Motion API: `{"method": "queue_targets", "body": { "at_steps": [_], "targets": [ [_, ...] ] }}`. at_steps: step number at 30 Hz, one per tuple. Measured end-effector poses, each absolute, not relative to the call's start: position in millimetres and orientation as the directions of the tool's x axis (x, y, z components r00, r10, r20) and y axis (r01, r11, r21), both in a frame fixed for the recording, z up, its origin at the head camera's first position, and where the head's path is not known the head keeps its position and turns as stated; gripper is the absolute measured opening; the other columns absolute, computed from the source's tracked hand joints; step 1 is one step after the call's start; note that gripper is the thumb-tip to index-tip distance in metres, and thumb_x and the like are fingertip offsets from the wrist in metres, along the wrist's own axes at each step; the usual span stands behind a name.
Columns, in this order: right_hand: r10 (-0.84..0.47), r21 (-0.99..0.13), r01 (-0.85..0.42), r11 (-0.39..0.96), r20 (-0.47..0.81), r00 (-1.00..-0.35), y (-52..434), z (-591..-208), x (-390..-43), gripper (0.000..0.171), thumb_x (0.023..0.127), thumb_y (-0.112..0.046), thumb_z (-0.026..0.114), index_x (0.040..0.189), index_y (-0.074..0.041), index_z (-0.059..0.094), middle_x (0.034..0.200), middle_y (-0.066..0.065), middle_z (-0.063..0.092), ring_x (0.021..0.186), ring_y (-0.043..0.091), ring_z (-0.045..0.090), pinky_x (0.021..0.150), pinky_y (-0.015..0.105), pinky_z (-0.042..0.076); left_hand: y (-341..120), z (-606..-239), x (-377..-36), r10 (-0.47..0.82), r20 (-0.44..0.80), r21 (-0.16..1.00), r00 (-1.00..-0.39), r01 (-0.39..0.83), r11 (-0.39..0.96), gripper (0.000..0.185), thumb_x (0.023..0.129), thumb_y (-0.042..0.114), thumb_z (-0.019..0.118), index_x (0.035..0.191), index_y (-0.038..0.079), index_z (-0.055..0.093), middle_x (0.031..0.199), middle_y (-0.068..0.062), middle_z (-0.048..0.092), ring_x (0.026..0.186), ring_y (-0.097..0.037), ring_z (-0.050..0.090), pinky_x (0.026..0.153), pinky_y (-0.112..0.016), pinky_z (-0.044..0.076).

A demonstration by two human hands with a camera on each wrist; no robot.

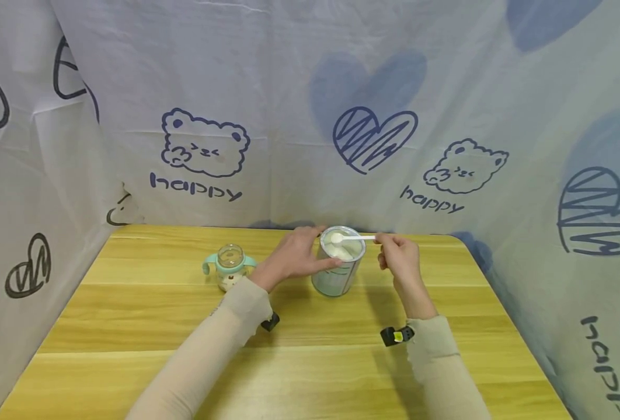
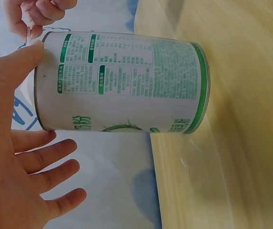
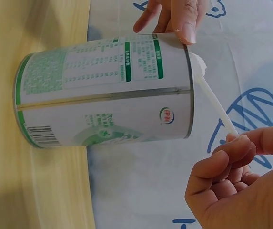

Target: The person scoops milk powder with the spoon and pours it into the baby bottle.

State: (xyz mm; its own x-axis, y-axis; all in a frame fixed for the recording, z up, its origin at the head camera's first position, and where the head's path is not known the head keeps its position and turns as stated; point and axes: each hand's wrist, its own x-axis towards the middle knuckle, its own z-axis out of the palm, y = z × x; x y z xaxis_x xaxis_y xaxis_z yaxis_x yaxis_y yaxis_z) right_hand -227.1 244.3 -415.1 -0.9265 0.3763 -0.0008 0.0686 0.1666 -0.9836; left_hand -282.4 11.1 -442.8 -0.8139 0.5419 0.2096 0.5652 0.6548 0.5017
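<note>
The left hand (image 1: 298,255) is gripping the can (image 1: 335,282) by its rim near the far edge of the surface (image 1: 315,373), while the right hand (image 1: 401,256) is pinching the scoop (image 1: 359,238) at its mouth, ideally keeping it level so no powder (image 1: 345,253) is spilling.

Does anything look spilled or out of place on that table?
Nothing stands out: the can and bottle are upright, the right hand holds the scoop over the can's open top, and I see no spills on the table.

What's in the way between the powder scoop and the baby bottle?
The left hand, holding the milk powder can. In the head view it lies between the white powder scoop and the two-handled baby bottle.
</note>
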Motion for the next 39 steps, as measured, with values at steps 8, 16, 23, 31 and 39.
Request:
{"method": "queue_targets", "body": {
  "at_steps": [8, 16, 23, 31, 39],
  "targets": [
    [0.337, -0.984, 0.059, 0.169, 0.001, -0.941, 234, -410, -229, 0.021, 0.100, -0.018, 0.064, 0.096, 0.001, 0.073, 0.056, -0.008, 0.049, 0.051, 0.007, 0.050, 0.051, 0.019, 0.047, -6, -436, -283, 0.551, 0.241, 0.457, -0.799, 0.594, 0.662, 0.095, 0.088, 0.070, 0.073, 0.155, 0.006, 0.050, 0.153, -0.017, 0.058, 0.141, -0.038, 0.055, 0.118, -0.058, 0.046],
    [0.307, -0.989, 0.033, 0.143, 0.013, -0.952, 218, -405, -232, 0.026, 0.099, -0.015, 0.064, 0.101, 0.010, 0.070, 0.056, -0.008, 0.048, 0.050, 0.007, 0.049, 0.050, 0.018, 0.045, -30, -429, -283, 0.516, 0.233, 0.462, -0.824, 0.561, 0.687, 0.087, 0.089, 0.065, 0.074, 0.151, 0.007, 0.055, 0.153, -0.015, 0.059, 0.144, -0.038, 0.053, 0.122, -0.066, 0.036],
    [0.260, -0.989, 0.007, 0.150, 0.033, -0.965, 200, -400, -236, 0.023, 0.099, -0.015, 0.064, 0.095, 0.006, 0.071, 0.055, -0.008, 0.048, 0.049, 0.007, 0.049, 0.052, 0.020, 0.045, -57, -424, -278, 0.500, 0.231, 0.485, -0.834, 0.545, 0.684, 0.082, 0.092, 0.058, 0.074, 0.154, 0.009, 0.053, 0.148, -0.014, 0.063, 0.135, -0.034, 0.061, 0.116, -0.055, 0.048],
    [0.226, -0.992, 0.001, 0.125, 0.028, -0.974, 179, -397, -240, 0.020, 0.099, -0.015, 0.064, 0.090, 0.000, 0.071, 0.056, -0.007, 0.046, 0.050, 0.008, 0.048, 0.050, 0.020, 0.042, -93, -424, -276, 0.458, 0.208, 0.520, -0.865, 0.494, 0.697, 0.081, 0.091, 0.058, 0.075, 0.155, 0.014, 0.052, 0.153, -0.012, 0.059, 0.140, -0.035, 0.057, 0.118, -0.055, 0.046],
    [0.177, -0.994, -0.007, 0.107, 0.026, -0.984, 160, -397, -243, 0.027, 0.100, -0.015, 0.063, 0.101, 0.011, 0.069, 0.052, -0.007, 0.045, 0.048, 0.009, 0.045, 0.051, 0.021, 0.042, -126, -425, -273, 0.441, 0.203, 0.538, -0.874, 0.476, 0.696, 0.083, 0.092, 0.059, 0.075, 0.157, 0.015, 0.049, 0.156, -0.015, 0.056, 0.130, -0.036, 0.064, 0.116, -0.058, 0.047]
  ]
}}
